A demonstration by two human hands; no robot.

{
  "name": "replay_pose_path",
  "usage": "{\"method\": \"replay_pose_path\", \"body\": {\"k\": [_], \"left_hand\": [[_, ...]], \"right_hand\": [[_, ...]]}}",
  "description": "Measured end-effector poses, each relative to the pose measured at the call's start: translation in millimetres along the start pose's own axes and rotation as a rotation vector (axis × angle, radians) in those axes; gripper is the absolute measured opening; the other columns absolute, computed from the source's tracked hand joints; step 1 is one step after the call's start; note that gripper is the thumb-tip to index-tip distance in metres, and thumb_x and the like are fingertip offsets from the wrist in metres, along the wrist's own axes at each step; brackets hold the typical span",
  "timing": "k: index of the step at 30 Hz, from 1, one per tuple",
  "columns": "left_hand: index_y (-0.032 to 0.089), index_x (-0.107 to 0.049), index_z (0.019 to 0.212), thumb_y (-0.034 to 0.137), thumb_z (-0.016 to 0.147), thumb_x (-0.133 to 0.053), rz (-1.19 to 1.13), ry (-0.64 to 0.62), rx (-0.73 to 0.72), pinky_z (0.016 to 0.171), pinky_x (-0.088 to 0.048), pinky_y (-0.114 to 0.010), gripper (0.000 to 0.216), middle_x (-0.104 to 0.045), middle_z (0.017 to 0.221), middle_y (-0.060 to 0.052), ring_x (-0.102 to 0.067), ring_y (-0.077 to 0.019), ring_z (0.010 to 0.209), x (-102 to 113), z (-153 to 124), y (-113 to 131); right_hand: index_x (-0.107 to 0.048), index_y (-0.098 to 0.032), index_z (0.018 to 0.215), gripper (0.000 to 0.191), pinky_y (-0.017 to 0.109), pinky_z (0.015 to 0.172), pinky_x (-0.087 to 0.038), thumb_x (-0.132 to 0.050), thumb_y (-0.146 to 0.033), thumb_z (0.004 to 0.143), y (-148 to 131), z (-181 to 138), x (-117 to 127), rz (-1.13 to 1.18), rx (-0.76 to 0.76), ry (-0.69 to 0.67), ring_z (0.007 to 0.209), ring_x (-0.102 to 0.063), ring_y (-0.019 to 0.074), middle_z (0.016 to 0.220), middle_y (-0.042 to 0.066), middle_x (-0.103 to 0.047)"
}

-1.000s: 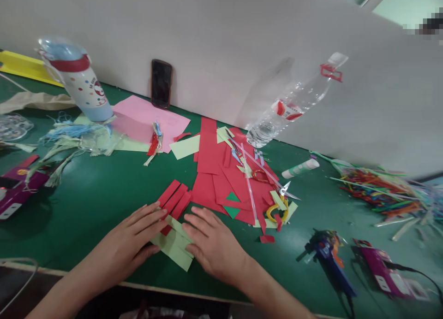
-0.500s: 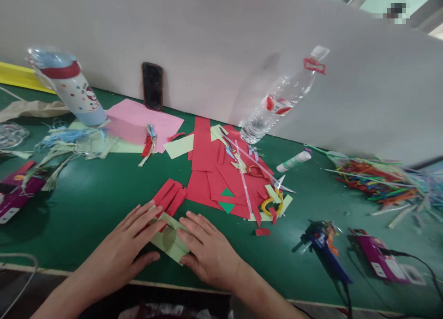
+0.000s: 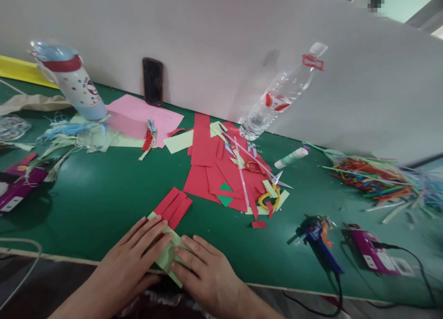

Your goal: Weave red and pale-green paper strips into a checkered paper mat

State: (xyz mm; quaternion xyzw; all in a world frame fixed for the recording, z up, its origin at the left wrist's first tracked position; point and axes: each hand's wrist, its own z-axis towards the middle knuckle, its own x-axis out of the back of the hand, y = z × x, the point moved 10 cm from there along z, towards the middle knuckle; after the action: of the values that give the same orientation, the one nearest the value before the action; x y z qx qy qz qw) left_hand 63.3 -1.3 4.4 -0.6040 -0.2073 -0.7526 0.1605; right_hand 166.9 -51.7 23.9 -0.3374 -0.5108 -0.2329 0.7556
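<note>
A pale green paper strip (image 3: 170, 253) lies at the table's front edge, slanting down to the right. Its lower corner reaches past the edge. My left hand (image 3: 140, 247) holds its left part, fingers stretched side by side across it. On the right end is my right hand (image 3: 204, 263), with bent fingertips gripping the paper; its thumb is not clearly seen. Several folded red paper strips (image 3: 173, 206) stick out beyond my left fingertips, their near ends covered by the green paper and my hand.
Red paper sheets (image 3: 200, 146), yellow-handled scissors (image 3: 269, 200) and a glue stick (image 3: 291, 158) lie ahead. A blue glue gun (image 3: 320, 238) with a cord is at right, near colourful pipe cleaners (image 3: 377, 180). Behind stand a water bottle (image 3: 277, 100), phone (image 3: 152, 81) and flask (image 3: 74, 84).
Both hands have drawn the green paper toward the table's front edge. The red strips shifted slightly nearer and show more. Where one green diamond showed, two green triangles now show on the red sheets.
</note>
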Motion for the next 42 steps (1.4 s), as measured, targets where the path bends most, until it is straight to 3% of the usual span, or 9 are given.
{"method": "replay_pose_path", "body": {"k": [5, 9, 14, 18, 24, 29, 33, 36, 42], "left_hand": [[0.024, -0.052, 0.136, 0.039, 0.084, -0.064, 0.004, 0.061, 0.055, 0.121, -0.023, -0.044, 0.056, -0.056, 0.143, -0.006, -0.048, -0.0270, 0.134, -4, -3, 5], [0.024, -0.056, 0.133, 0.044, 0.086, -0.063, -0.042, 0.106, 0.099, 0.118, -0.030, -0.046, 0.051, -0.059, 0.140, -0.007, -0.052, -0.0282, 0.131, 1, -1, 4], [0.028, -0.067, 0.121, 0.014, 0.084, -0.054, -0.391, 0.241, 0.303, 0.113, -0.039, -0.045, 0.042, -0.069, 0.128, -0.002, -0.060, -0.0252, 0.124, 6, 3, -17], [0.029, -0.074, 0.106, 0.018, 0.081, -0.055, -0.579, 0.307, 0.475, 0.108, -0.045, -0.046, 0.034, -0.075, 0.115, -0.001, -0.067, -0.0272, 0.113, 7, 3, -34], [0.023, -0.075, 0.104, 0.040, 0.083, -0.065, -1.019, 0.403, 0.878, 0.081, -0.059, -0.035, 0.028, -0.079, 0.090, -0.002, -0.074, -0.0287, 0.092, 17, -5, -75], [0.015, -0.072, 0.106, 0.052, 0.077, -0.072, -1.528, 0.500, 1.044, 0.080, -0.061, -0.041, 0.047, -0.078, 0.098, -0.010, -0.074, -0.0294, 0.090, 14, 4, -81], [0.014, -0.070, 0.108, 0.041, 0.071, -0.081, -1.782, 0.555, 1.169, 0.080, -0.062, -0.041, 0.048, -0.077, 0.097, -0.011, -0.074, -0.0283, 0.087, 0, 3, -78], [0.014, -0.067, 0.114, 0.034, 0.072, -0.082, -1.897, 0.572, 1.219, 0.080, -0.062, -0.041, 0.048, -0.077, 0.100, -0.011, -0.074, -0.0278, 0.088, -7, 2, -75], [0.012, -0.068, 0.113, 0.031, 0.070, -0.085, -2.011, 0.571, 1.220, 0.081, -0.062, -0.038, 0.050, -0.077, 0.101, -0.012, -0.074, -0.0290, 0.092, -13, 12, -70]], "right_hand": [[-0.064, -0.016, 0.111, 0.023, 0.034, 0.098, -0.053, -0.043, -0.017, 0.100, -8, 5, 20, 0.070, 0.047, 0.092, 0.109, -0.066, 0.0191, 0.110, 0.005, -0.074], [-0.063, -0.017, 0.109, 0.026, 0.030, 0.081, -0.058, -0.039, -0.019, 0.101, -4, 27, 42, 0.120, 0.079, 0.073, 0.088, -0.070, 0.0164, 0.098, 0.007, -0.076], [-0.064, -0.018, 0.113, 0.029, 0.030, 0.076, -0.057, -0.038, -0.019, 0.101, 2, 55, 57, 0.081, 0.139, 0.058, 0.086, -0.071, 0.0173, 0.099, 0.006, -0.076], [-0.063, -0.022, 0.118, 0.028, 0.028, 0.081, -0.056, -0.040, -0.024, 0.102, 14, 72, 74, 0.122, 0.124, 0.117, 0.093, -0.071, 0.0156, 0.103, 0.004, -0.076], [-0.054, -0.023, 0.130, 0.033, 0.035, 0.093, -0.054, -0.049, -0.037, 0.100, 92, 68, 119, 0.438, -0.336, 0.490, 0.110, -0.064, 0.0205, 0.119, 0.010, -0.067], [-0.054, -0.021, 0.117, 0.040, 0.032, 0.078, -0.058, -0.055, -0.053, 0.093, 129, 61, 71, 0.856, -0.587, 0.419, 0.096, -0.067, 0.0201, 0.111, 0.012, -0.065], [-0.050, -0.021, 0.127, 0.065, 0.037, 0.092, -0.054, -0.065, -0.065, 0.082, 125, 62, 33, 1.050, -0.639, 0.250, 0.116, -0.060, 0.0247, 0.126, 0.016, -0.060], [-0.048, -0.022, 0.133, 0.085, 0.038, 0.086, -0.056, -0.076, -0.069, 0.068, 113, 66, 15, 1.332, -0.648, 0.203, 0.114, -0.062, 0.0265, 0.131, 0.015, -0.060], [-0.071, -0.018, 0.091, 0.054, 0.025, 0.057, -0.049, -0.093, -0.049, 0.052, 100, 69, -20, 1.692, -0.872, 0.322, 0.075, -0.067, 0.0192, 0.084, 0.004, -0.074]]}}
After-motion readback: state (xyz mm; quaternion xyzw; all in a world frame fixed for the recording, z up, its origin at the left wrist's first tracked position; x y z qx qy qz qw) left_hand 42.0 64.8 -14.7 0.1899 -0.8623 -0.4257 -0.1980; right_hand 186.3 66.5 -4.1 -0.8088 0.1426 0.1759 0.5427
